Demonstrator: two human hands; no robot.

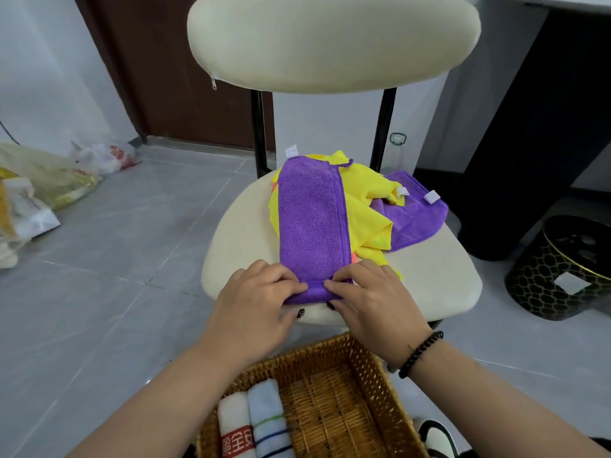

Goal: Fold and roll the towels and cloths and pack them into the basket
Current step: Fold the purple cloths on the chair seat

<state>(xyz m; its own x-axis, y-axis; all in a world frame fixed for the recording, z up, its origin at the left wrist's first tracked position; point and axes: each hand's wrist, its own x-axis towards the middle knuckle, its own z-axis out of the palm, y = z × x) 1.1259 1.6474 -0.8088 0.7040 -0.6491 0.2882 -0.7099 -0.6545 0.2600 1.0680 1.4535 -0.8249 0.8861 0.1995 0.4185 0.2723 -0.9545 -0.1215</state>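
A folded purple cloth [310,223] lies lengthwise on the chair [251,233] seat, over a yellow cloth [367,209] and a second purple cloth [420,216]; its near end is turned up into a small roll; the left hand [254,309] and right hand [373,305] pinch that roll, fingers curled onto it from either side; the basket [334,401] sits below, just before the chair, holding a white towel [233,424] and a blue towel [267,418] rolled side by side at its left.

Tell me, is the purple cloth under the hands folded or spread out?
Folded: the purple cloth lies as a narrow strip, and both hands are rolling its near end.
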